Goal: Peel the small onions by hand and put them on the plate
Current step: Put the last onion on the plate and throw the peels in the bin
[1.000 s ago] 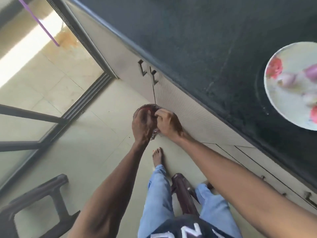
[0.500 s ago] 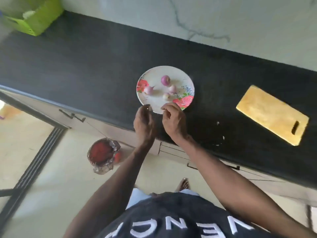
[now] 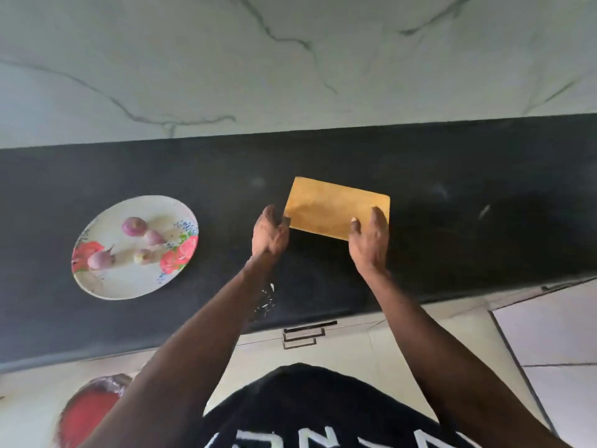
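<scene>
Onions (image 3: 134,227), four of them, lie on the flowered plate (image 3: 106,286) at the left of the frame, well apart from your hands at the yellow board (image 3: 336,206) in the middle of the dark bench (image 3: 484,221). Your left hand (image 3: 269,234) touches the board's left end, your right hand (image 3: 370,240) its right end; each grip is loose, fingers barely bent, holding no onion. If you mean to shift the board, take both short ends evenly and keep it level.

The person wears a black shirt (image 3: 310,412) with large white block letters, and both forearms are bare.
</scene>
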